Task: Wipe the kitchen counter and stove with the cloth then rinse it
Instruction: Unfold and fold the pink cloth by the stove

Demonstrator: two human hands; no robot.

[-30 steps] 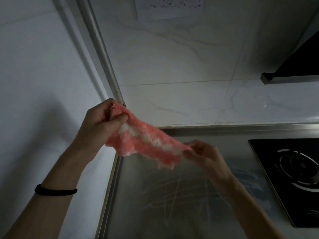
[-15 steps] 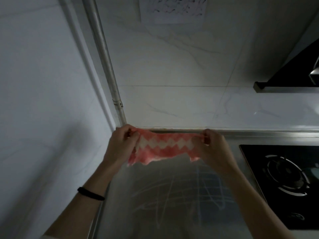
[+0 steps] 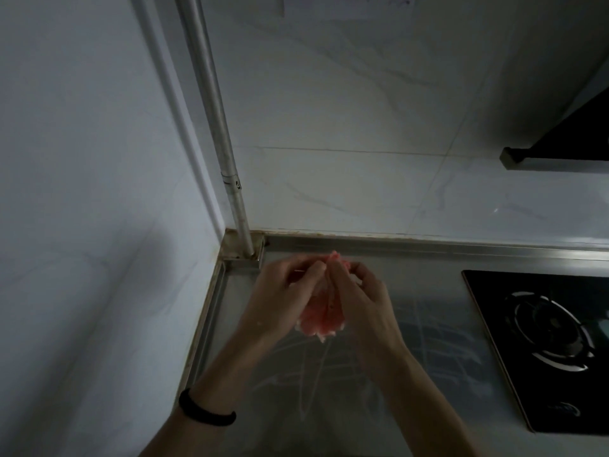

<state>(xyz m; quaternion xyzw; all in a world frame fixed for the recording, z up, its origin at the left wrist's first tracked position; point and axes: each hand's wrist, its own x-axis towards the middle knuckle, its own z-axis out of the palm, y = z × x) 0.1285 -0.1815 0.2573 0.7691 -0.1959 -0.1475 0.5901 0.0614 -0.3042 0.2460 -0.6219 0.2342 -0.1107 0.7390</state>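
Observation:
A pink and white cloth (image 3: 320,317) hangs folded between my two hands above the steel counter (image 3: 428,374). My left hand (image 3: 283,298) pinches its top edge from the left. My right hand (image 3: 362,298) pinches the same edge from the right, fingertips almost meeting. Most of the cloth is hidden behind my palms; only its lower part and a small tip on top show. The black stove (image 3: 543,344) with a round burner lies to the right, apart from both hands.
A metal pipe (image 3: 214,127) runs up the back left corner where the counter meets white tiled walls. A dark range hood (image 3: 560,150) juts out at the upper right. Streaks mark the counter below my hands.
My hands have come together, folding the cloth that was stretched wide between them. They have also dropped lower, closer to the counter.

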